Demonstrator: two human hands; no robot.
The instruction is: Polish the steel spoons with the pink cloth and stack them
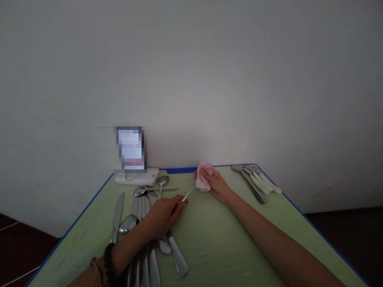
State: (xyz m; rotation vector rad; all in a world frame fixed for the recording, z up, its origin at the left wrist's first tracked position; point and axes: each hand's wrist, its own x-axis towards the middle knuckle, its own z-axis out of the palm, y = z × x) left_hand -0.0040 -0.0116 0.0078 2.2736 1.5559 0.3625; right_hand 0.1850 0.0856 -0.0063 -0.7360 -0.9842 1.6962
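Observation:
Near the back middle of the table, my right hand (218, 184) is closed on a folded pink and white cloth (204, 180). The cloth wraps the far end of a slim piece of cutlery (189, 193), so its kind is hidden. My left hand (165, 213) pinches the near end of that piece, its fingers closed. Under and beside my left forearm lies a pile of metal cutlery: a table knife (118, 213), a spoon (128, 224) and several long handles (153, 265). Another spoon (163, 181) lies just beyond my left hand.
At the back right of the green table (215, 243) lie dark-handled spoons (253, 187) beside several white-handled pieces of cutlery (263, 182). A blurred upright screen (131, 147) stands on a white base (137, 177) at the back left. A wall (191, 79) rises behind the table's blue edge.

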